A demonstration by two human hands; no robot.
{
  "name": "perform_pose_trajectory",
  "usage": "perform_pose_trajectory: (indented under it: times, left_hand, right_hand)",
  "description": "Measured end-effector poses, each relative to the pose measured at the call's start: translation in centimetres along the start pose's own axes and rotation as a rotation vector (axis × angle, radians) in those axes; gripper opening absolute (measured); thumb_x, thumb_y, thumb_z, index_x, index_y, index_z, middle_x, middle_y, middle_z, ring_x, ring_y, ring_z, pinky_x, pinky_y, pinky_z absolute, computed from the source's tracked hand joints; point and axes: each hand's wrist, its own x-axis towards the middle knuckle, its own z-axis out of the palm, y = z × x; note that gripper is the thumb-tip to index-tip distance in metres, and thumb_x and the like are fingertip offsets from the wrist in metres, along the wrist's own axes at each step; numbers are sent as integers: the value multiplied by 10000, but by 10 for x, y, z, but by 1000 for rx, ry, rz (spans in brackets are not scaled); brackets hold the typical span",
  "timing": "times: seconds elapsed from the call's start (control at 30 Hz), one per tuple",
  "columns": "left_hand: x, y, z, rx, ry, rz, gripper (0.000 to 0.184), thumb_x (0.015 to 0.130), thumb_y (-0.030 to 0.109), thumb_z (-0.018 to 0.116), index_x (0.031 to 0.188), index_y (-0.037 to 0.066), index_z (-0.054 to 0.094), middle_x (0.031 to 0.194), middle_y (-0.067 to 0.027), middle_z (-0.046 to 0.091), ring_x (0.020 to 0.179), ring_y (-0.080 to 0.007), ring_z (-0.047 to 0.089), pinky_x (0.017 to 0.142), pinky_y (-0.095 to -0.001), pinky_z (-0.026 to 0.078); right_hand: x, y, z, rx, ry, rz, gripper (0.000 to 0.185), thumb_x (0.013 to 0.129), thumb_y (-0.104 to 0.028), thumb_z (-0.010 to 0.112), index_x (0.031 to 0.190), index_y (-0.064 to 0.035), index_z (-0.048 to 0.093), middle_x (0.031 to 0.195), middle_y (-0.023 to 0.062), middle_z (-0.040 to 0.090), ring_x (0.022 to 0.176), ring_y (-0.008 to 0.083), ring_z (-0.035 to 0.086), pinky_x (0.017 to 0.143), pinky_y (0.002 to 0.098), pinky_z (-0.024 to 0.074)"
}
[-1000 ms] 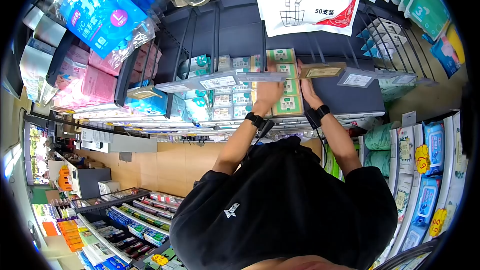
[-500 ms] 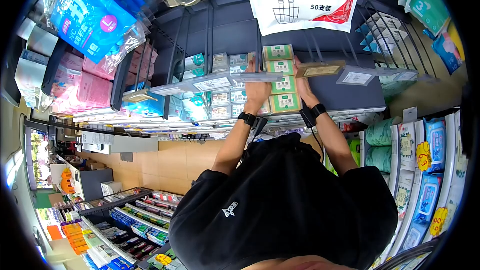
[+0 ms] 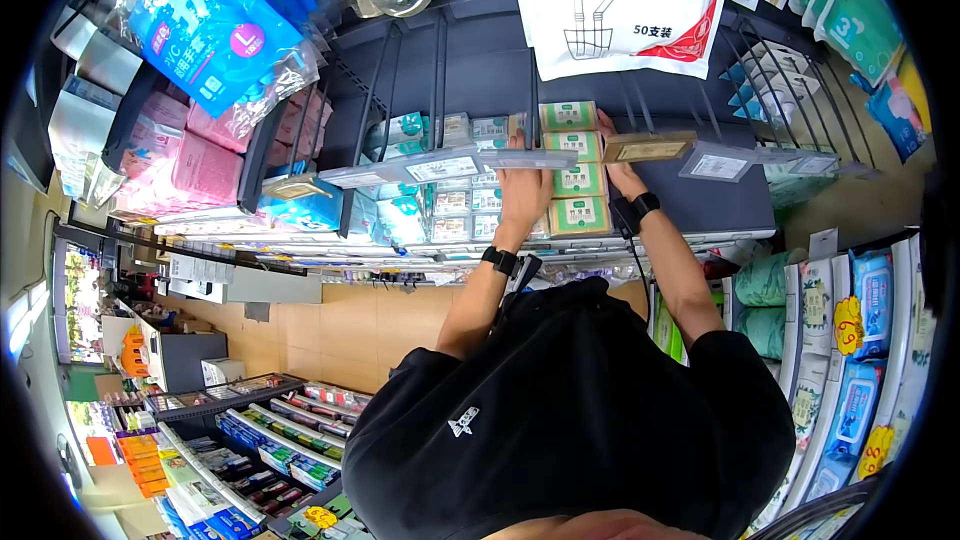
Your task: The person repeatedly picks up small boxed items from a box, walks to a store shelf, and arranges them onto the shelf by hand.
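Several green-and-tan boxes (image 3: 579, 215) stand in a column on the dark shelf. My left hand (image 3: 524, 190) lies along the left side of the column, fingers stretched toward the back and partly hidden by a hanging price tag (image 3: 540, 158). On the column's other side, my right hand (image 3: 622, 172) rests against the boxes, its fingers extended and partly covered by a brown-framed tag (image 3: 650, 147). Rows of white-and-teal boxes (image 3: 488, 200) sit left of my left hand.
Metal hooks and tags hang over the shelf. A white pouch (image 3: 620, 10) hangs above the boxes, blue glove packs (image 3: 205, 40) at the upper left. Pink packages (image 3: 205, 168) stand at the left; wipes packs (image 3: 870, 290) line the right shelf.
Compared with one second ago, my left hand has come off the front of the column to its left side, uncovering the box faces. My right hand stays at the right side.
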Motion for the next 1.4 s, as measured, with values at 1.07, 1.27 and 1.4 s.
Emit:
perform_pose_trajectory:
  times: [1.07, 1.27, 1.4]
  left_hand:
    - [-144, 270, -246, -1554, 578, 763, 658, 1023, 589, 510, 1470, 109, 555, 1458, -161, 608, 1313, -343, 596, 1189, -539, 236]
    - [-178, 299, -227, -1738, 543, 790, 625, 1044, 588, 475, 1413, 99, 601, 1459, -195, 603, 1317, -370, 599, 1196, -542, 221]
    - [-202, 318, -221, -1823, 507, 797, 614, 1058, 587, 451, 1375, 93, 632, 1460, -217, 600, 1319, -388, 602, 1201, -545, 211]
  right_hand:
    - [-310, -425, 53, 495, -580, -1425, 672, 1006, -496, 593, 1559, -143, 445, 1499, 144, 570, 1270, 435, 584, 1055, 603, 430]
    - [-357, -445, 68, 696, -602, -1035, 602, 929, -305, 695, 1451, -91, 485, 1355, 123, 653, 1073, 398, 658, 973, 588, 506]
    - [-431, -486, 109, 1733, -612, -53, 574, 877, -177, 762, 1379, -57, 511, 1259, 109, 708, 941, 374, 708, 918, 577, 556]
